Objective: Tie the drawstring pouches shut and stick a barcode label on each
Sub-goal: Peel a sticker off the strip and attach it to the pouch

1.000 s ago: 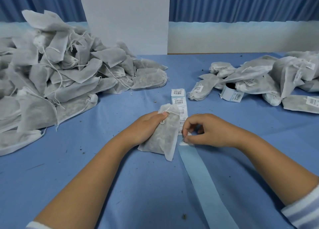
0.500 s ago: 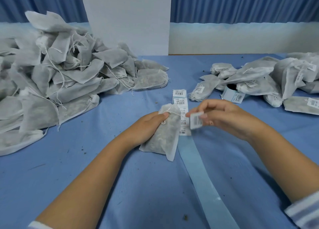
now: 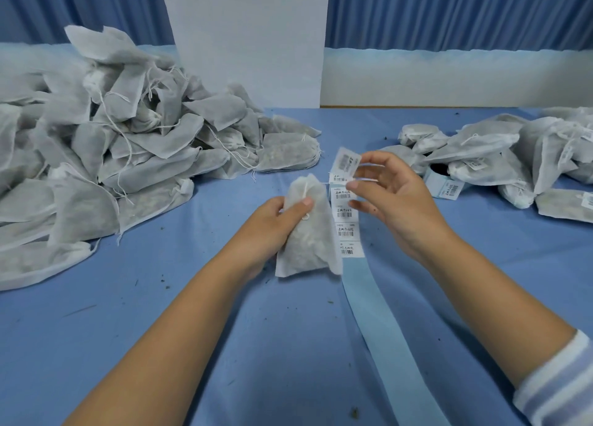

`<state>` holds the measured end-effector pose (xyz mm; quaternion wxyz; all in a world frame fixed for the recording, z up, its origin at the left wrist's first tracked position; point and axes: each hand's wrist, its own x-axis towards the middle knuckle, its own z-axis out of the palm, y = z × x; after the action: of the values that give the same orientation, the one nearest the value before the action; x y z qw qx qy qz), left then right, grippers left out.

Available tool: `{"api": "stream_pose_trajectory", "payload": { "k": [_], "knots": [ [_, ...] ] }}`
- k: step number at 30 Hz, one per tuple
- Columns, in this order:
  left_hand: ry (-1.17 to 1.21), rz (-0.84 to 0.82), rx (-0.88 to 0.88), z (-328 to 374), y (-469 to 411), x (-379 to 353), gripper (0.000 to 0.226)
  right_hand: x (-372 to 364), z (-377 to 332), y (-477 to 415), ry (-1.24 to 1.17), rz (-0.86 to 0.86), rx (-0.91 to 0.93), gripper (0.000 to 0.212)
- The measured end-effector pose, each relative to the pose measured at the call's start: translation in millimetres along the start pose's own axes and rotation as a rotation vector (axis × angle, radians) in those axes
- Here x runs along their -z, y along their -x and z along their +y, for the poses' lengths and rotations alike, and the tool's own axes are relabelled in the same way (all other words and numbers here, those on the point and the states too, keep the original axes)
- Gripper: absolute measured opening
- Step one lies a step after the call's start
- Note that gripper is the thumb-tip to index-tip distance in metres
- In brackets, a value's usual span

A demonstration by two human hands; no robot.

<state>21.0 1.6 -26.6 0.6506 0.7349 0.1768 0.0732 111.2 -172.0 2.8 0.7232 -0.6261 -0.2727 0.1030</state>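
Blue cloth table [image 3: 160, 329], blue curtain [image 3: 449, 11] behind, left grip [image 3: 269, 226] holding pouch [image 3: 308, 242], right grip [image 3: 394, 201] pinching label [image 3: 347, 163]

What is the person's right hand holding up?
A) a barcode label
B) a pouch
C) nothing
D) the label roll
A: the right hand holds a loose label at its fingertips above the strip, while the left hand grips the pouch.

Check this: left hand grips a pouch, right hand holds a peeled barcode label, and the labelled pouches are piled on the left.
One slip: the head view shows the labelled pouches piled on the right. The rest stands: the left hand grips a pouch and the right hand holds a peeled barcode label.
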Motion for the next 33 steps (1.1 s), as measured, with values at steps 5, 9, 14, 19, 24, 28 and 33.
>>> {"api": "stream_pose_trajectory", "payload": {
  "k": [5, 9, 14, 19, 24, 28, 33],
  "knots": [
    [-0.11, -0.063, -0.014, 0, 5, -5, 0.039, -13, 1, -2, 0.066, 0.022, 0.007, 0.046],
    [-0.187, -0.118, -0.033, 1, 8, -5, 0.039, -16, 8, -4, 0.169, -0.119, -0.096, 0.067],
    [-0.103, -0.258, 0.022, 5, 12, 0, 0.034, -12, 17, -6, 0.162, -0.02, -0.073, 0.067],
    [-0.09, -0.176, 0.05, 8, 11, 6, 0.027, -7, 20, -9, 0.094, 0.073, -0.062, 0.047],
    [-0.092, -0.065, 0.093, 7, 9, 7, 0.021, 7, 11, -9, 0.212, 0.208, 0.027, 0.006],
    [-0.143, -0.063, 0.091, 8, 9, 6, 0.02, 13, -1, 0, 0.409, -0.015, 0.053, 0.015],
    [-0.186, -0.096, 0.085, 9, 10, 6, 0.028, 6, 0, 7, 0.57, -0.204, 0.02, 0.017]
  ]
}}
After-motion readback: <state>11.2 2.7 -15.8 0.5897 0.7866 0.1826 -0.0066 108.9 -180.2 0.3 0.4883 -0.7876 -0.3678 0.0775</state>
